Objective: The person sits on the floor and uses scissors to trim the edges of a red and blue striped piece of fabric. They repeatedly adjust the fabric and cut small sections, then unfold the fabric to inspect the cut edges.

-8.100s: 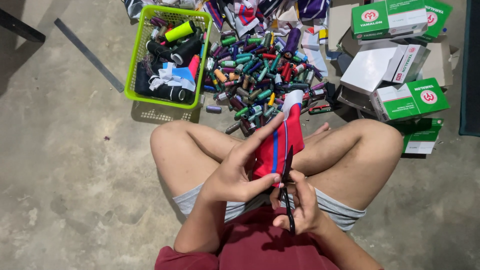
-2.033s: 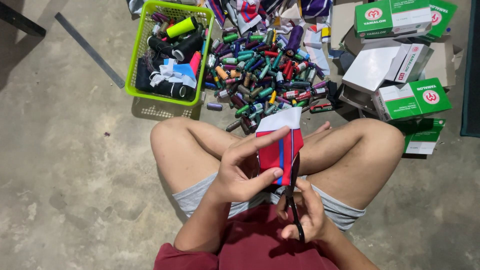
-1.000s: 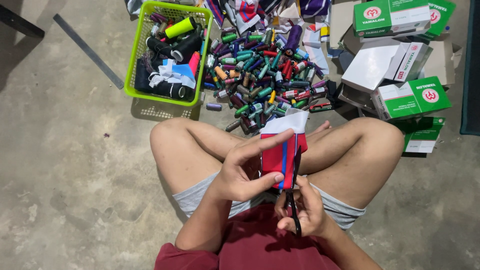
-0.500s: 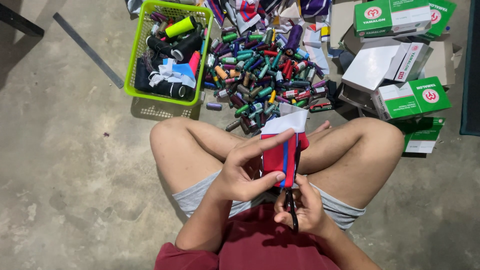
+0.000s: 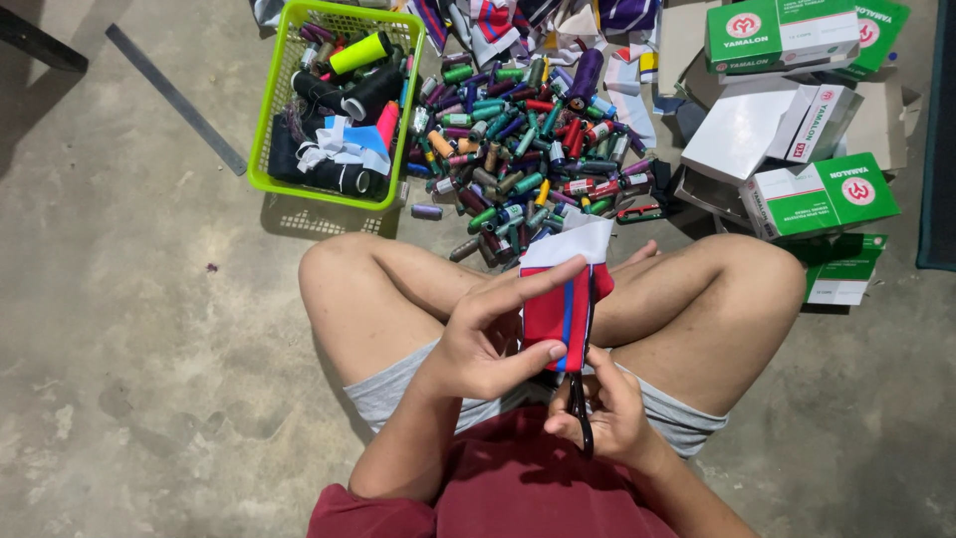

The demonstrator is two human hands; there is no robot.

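The left hand (image 5: 488,344) pinches a red, blue and white cloth piece (image 5: 564,299) upright above the crossed legs. The right hand (image 5: 607,413) grips black scissors (image 5: 580,413) at its lower edge. Thread spools (image 5: 518,149) and a green basket (image 5: 269,139) lie beyond.

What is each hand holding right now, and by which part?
The left hand pinches the red, blue and white fabric piece by its lower edge. The right hand grips dark scissors by the handles, blades at the fabric's bottom edge.
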